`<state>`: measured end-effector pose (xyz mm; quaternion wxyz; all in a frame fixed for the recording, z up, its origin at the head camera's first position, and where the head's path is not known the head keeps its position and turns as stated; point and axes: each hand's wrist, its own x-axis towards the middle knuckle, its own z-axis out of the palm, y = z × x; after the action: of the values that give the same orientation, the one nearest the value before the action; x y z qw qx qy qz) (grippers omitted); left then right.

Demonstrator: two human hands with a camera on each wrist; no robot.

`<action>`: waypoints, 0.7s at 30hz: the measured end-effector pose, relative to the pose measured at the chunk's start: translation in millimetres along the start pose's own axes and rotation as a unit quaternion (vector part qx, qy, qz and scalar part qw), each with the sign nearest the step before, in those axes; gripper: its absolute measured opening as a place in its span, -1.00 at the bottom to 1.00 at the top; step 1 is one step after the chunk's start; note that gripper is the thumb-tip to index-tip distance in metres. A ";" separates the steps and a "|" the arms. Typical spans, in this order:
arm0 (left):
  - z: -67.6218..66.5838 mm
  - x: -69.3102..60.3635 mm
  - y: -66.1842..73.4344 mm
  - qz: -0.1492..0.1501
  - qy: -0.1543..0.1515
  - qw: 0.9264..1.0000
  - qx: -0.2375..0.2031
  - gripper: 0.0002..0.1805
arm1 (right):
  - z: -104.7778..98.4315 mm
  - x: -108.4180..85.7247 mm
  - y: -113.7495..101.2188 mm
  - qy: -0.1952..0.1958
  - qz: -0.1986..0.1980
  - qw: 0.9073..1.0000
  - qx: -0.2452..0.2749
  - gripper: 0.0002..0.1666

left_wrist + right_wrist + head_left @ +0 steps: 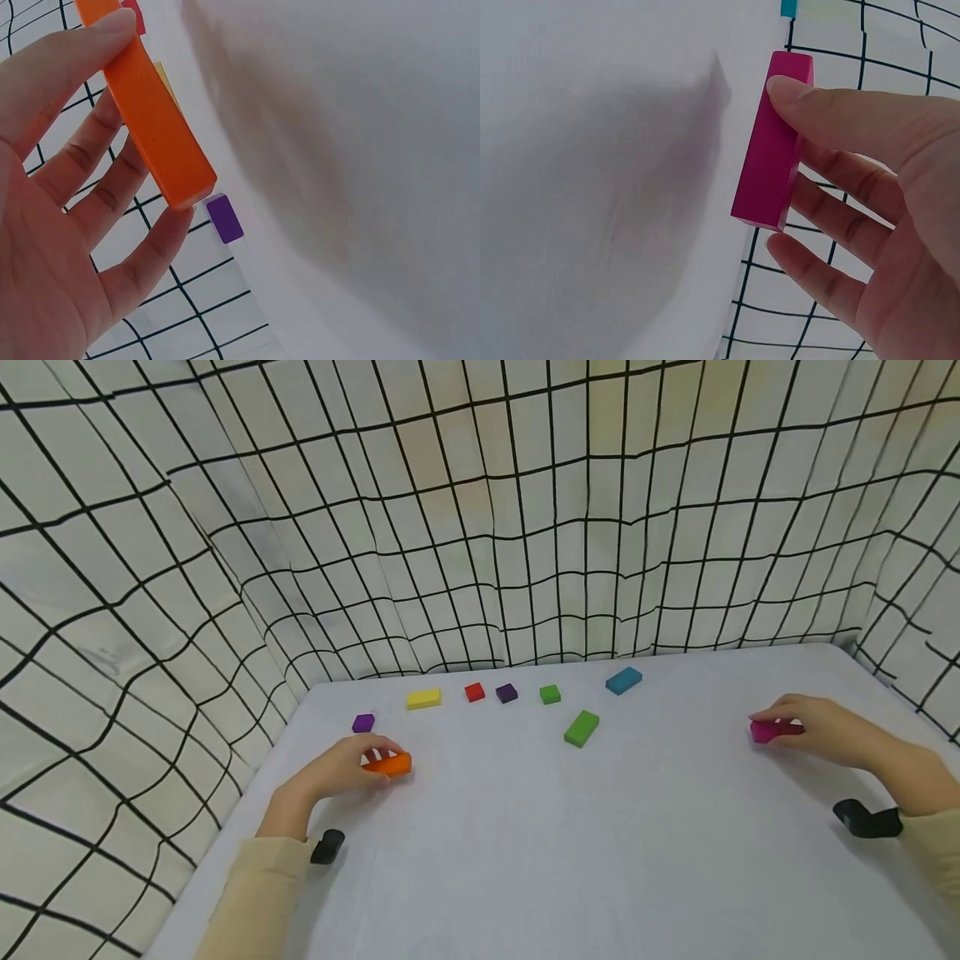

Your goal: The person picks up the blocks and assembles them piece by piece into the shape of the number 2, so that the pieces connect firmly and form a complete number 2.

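White drapery with a black grid (555, 547) rises behind a plain white surface (540, 860). Near its left edge, the left hand (347, 768) grasps a smooth orange rectangular block (154, 124), thumb on one face and fingers behind. Near the right edge, the right hand (832, 733) pinches a smooth magenta rectangular block (769, 165) between thumb and fingers. Both seem lifted, judging by the shadows. Closest to the left hand, towards the far left corner, lies a small violet block (363, 723). Along the far edge, apart from one another, are a yellow rectangular block (423, 698), a small red block (475, 692), a small dark purple block (507, 693), a small green block (550, 694) and a blue rectangular block (624, 680). A longer bright green block (582, 728) lies slantwise, nearer than these. As far as can be judged, two blocks are picked up, neither set down yet; seven lie loose, none stacked.
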<state>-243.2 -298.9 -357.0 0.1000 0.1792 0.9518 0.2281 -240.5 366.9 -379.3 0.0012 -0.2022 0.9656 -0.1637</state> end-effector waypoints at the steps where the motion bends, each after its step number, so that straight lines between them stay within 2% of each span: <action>1: 0.7 0.2 0.5 0.000 0.000 1.000 0.000 -0.62 | 0.4 0.7 -1.9 -0.001 -0.004 1.000 -0.001 -0.56; 10: 6.3 5.3 7.6 0.008 -0.007 1.000 0.002 -0.64 | 1.0 8.2 -19.5 -0.009 -0.024 1.000 -0.002 -0.55; 16: 8.1 8.7 14.2 0.025 -0.008 1.000 0.008 -0.64 | 2.3 13.3 -28.1 -0.012 -0.035 0.999 0.000 -0.55; 21: 10.5 9.8 19.0 0.024 -0.016 1.000 0.006 -0.63 | 6.6 16.4 -37.2 -0.016 -0.048 0.999 0.010 -0.54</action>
<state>-243.7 -275.1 -358.4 0.1089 0.2061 0.9469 0.2215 -240.6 326.3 -372.8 0.0108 -0.2510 0.9529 -0.1698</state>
